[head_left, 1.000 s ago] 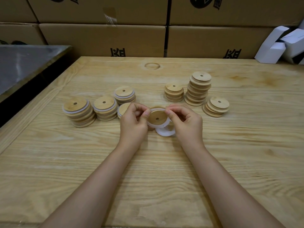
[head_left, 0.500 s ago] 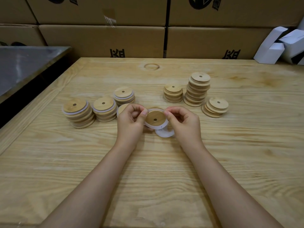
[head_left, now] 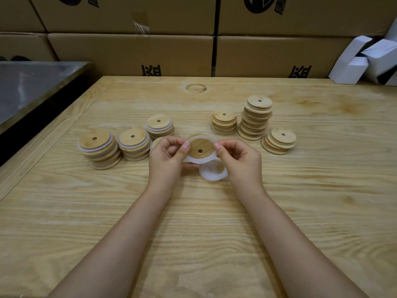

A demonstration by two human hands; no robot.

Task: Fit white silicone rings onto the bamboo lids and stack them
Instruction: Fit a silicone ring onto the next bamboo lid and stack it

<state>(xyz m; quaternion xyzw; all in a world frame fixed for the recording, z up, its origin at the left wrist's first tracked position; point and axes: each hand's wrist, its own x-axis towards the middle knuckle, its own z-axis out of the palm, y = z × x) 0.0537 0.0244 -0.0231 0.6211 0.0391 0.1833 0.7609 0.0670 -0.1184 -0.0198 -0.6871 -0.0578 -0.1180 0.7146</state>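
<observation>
Now — lid (head_left: pixel 200 147): I see it mid-frame, white ring (head_left: pixel 194 159) round it.
Left grip (head_left: pixel 166 157): pinching the lid's left edge.
Right grip (head_left: pixel 239 159): pinching its right edge.
Spare ring (head_left: pixel 211 177): on the bench (head_left: pixel 214 233) — just below.

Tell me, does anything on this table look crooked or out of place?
The tallest stack of bare lids, on the right, is piled unevenly, its lids shifted sideways, so it looks wobbly. A dark ring-shaped mark stains the table near its far edge. Nothing looks spilled or broken.
</observation>
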